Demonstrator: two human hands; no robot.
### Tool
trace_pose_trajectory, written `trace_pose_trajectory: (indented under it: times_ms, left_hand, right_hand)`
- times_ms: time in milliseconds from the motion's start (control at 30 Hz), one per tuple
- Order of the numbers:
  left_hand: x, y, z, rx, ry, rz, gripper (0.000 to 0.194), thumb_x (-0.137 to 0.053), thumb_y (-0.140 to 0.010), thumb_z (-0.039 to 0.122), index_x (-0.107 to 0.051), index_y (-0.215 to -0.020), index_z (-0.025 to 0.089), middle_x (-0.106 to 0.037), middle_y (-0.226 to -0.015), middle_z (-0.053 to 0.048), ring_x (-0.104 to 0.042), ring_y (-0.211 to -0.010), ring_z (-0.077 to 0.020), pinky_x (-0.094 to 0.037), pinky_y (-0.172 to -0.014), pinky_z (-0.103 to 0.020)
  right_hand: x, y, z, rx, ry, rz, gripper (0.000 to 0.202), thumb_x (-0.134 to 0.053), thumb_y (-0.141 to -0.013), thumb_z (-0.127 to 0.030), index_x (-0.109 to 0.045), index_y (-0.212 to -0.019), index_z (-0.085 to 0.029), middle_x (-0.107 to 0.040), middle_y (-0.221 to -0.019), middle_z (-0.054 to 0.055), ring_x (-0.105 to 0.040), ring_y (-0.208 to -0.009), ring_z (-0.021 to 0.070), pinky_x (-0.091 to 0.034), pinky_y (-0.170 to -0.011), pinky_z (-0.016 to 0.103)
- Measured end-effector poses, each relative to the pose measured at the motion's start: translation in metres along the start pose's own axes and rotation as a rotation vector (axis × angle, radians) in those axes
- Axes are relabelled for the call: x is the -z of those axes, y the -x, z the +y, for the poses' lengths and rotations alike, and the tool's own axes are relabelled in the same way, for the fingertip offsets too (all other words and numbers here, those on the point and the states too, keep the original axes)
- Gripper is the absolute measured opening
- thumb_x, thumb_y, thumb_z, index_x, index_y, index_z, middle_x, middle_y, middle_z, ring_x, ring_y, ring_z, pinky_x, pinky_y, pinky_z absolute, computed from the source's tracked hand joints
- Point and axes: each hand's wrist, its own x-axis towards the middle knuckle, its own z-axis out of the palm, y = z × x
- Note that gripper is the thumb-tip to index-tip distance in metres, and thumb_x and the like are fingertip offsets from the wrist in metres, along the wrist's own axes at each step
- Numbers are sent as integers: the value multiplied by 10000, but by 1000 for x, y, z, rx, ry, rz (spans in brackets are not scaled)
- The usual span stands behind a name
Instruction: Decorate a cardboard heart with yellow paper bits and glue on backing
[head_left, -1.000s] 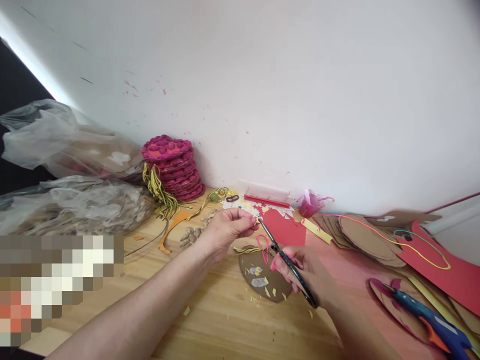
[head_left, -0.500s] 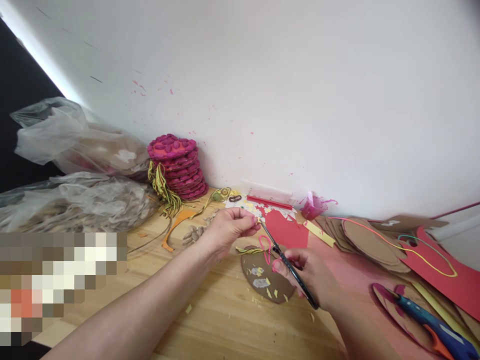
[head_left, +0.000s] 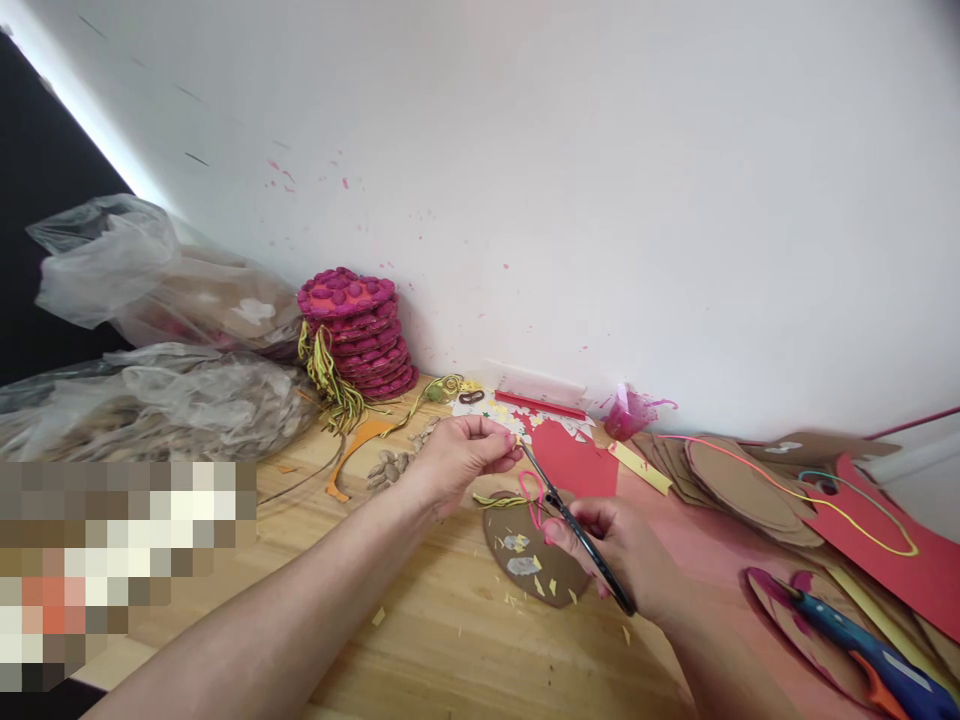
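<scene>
Our left hand (head_left: 474, 455) pinches a small yellow scrap (head_left: 518, 440) between its fingertips, right beside the tips of the scissors (head_left: 553, 497). Our right hand (head_left: 611, 548) curls its fingers round the handles, near the brown cardboard (head_left: 550, 552). The scissors' long axis slants forward and leftward, pointing at the scrap, whose own axis we cannot tell.

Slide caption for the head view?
Left hand pinches a tiny piece at the tips of scissors in the right hand.
</scene>
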Motion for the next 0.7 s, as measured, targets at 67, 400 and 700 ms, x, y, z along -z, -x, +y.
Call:
trace_pose_trajectory:
  times_ms: [67,400,700]
  left_hand:
    - [0,0,0,-1,2,-1,324,-883,-530,271,-654,-679,96,-663,-674,-21,-664,-645,-122,-553,-673,-233]
    - [0,0,0,-1,9,-11,332,-883,-528,275,-648,-680,96,-665,-679,-26,-666,-656,-125,-553,-674,-235]
    - [1,-2,-2,-5,10,-3,329,-883,-527,274,-654,-682,96,-664,-673,-25,-666,-645,-125,-555,-668,-237]
  right_hand:
    - [0,0,1,-1,1,6,365,-707,-742,-473,-541,-612,-175,-392,-478,-75,-337,-363,59,-209,-390,225]
    - [0,0,4,-6,-22,-9,309,-688,-768,-463,-611,-685,-175,-377,-431,-75,-323,-347,72,-227,-367,233]
    - [0,0,4,-9,-9,-13,397,-682,-763,-518,-517,-611,-190,-384,-428,-80,-348,-345,63,-218,-365,219]
